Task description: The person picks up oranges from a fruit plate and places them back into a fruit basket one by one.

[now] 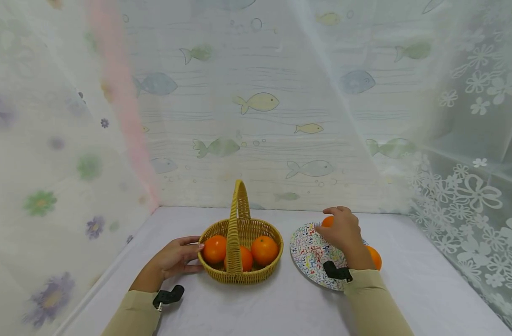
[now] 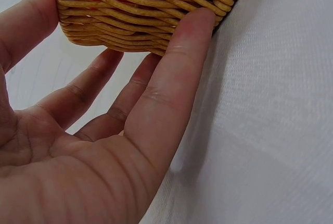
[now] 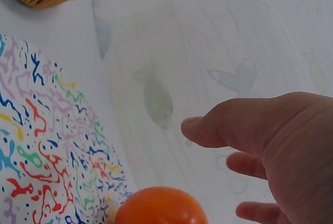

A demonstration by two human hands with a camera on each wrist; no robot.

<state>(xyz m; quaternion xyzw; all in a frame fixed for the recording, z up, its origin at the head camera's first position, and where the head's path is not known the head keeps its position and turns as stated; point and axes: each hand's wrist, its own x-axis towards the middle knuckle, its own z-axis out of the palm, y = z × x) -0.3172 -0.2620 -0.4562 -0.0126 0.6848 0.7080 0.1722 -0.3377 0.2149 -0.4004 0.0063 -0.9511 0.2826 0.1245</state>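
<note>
My left hand (image 1: pixel 178 259) is at the left end of a yellow wicker basket (image 1: pixel 249 278), its nearly straight fingers and thumb touching the woven side (image 2: pixel 140 21). Three oranges (image 1: pixel 264 250) lie inside the basket, one partly behind its upright handle (image 1: pixel 234 233). Above a round plate (image 1: pixel 308 252) with a multicoloured squiggle pattern, my right hand (image 1: pixel 344 231) hovers with fingers spread and loosely bent. Just beyond those fingers is an orange (image 3: pixel 161 208), apart from the thumb in the right wrist view. Another orange (image 1: pixel 374 258) shows at the plate's right side, partly hidden by my wrist.
A white cloth (image 1: pixel 256 310) covers the table. Behind it hangs a curtain (image 1: pixel 260 140) printed with fish, and a flower-patterned lace curtain (image 1: pixel 474 210) borders the right side. Another flowered curtain (image 1: pixel 54 210) runs along the left.
</note>
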